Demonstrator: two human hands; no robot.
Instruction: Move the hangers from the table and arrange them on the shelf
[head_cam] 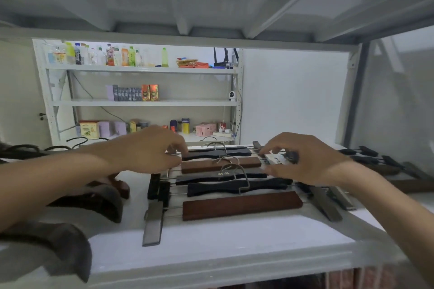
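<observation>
Several wooden clip hangers lie side by side on the white shelf (pixel 211 241): a black one at the back (pixel 218 153), a brown one (pixel 220 164) before it, two dark ones (pixel 234 186), and a reddish-brown one (pixel 242 204) nearest me. My left hand (pixel 150 148) pinches the left clip end of the back hangers. My right hand (pixel 303 156) grips the right clip end, fingers closed on a metal clip (pixel 274 158). Which of the back hangers each hand holds is partly hidden by fingers.
Dark curved hangers (pixel 94 202) lie at the left of the shelf, more clip hangers (pixel 380 162) at the right. The upper shelf board (pixel 211 7) hangs low overhead. Behind stands another rack (pixel 143 103) with bottles and boxes.
</observation>
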